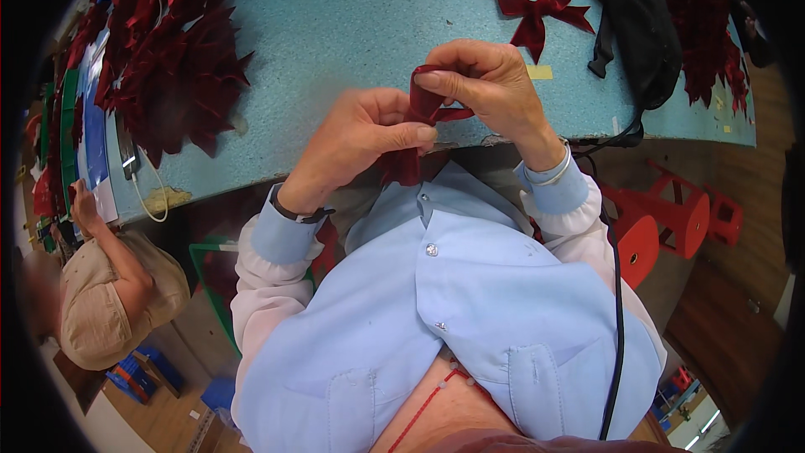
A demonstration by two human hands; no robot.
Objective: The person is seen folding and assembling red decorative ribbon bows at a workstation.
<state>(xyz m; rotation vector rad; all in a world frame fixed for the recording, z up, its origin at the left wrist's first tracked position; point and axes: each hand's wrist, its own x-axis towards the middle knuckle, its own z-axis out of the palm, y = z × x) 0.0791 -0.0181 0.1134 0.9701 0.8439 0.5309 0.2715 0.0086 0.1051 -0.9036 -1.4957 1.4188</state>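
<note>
Between my two hands, just over the table's near edge, is a dark red velvet ribbon (425,99) bent into a loop. My left hand (360,134) pinches its lower part between thumb and fingers, and a tail of it hangs below. Higher up, my right hand (490,88) holds the top of the loop between thumb and forefinger. A short end of ribbon sticks out to the right under my right fingers. Part of the ribbon is hidden behind my fingers. A tied red velvet bow (545,10) lies on the table beyond my right hand.
The blue table (310,25) bears a heap of red bows (176,67) at left and another (692,25) at right. A black bag (633,25) lies by the right heap. A phone (127,151) with a white cable is at left. Red stools (633,239) stand right; a co-worker (117,294) sits left.
</note>
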